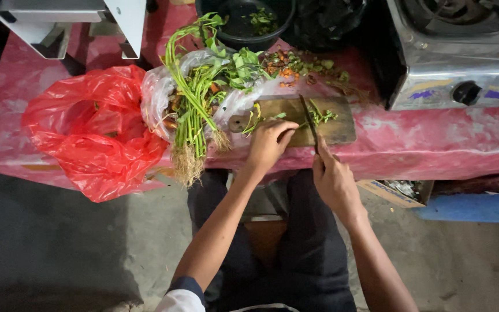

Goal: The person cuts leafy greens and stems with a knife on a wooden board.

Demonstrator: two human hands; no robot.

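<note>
We are looking down at a wooden cutting board (pixel 336 130) at the centre of the frame, lying on a table under a pink cloth (pixel 434 144). Our right hand (pixel 333 179) is closed around the handle of a knife (pixel 309 121), whose dark blade runs up and slightly left across the board, nearly straight away from us. Our left hand (pixel 270 141) rests flat at the board's left part, fingers curled down with the tips pointing right, toward the blade; we cannot tell whether they pin anything. The green stems (pixel 319 117) lie just right of the blade's upper part, so they sit beyond both hands toward the top of the frame, nearer the knife hand than the left. Their long axis lies roughly across the blade.

Left of the board, a bunch of long greens with roots (pixel 192 115) rests on a clear plastic bag (pixel 157 92), beside a red plastic bag (pixel 93 133). A dark bowl (pixel 244 23) stands at upper centre, a gas stove (pixel 457 58) at upper right.
</note>
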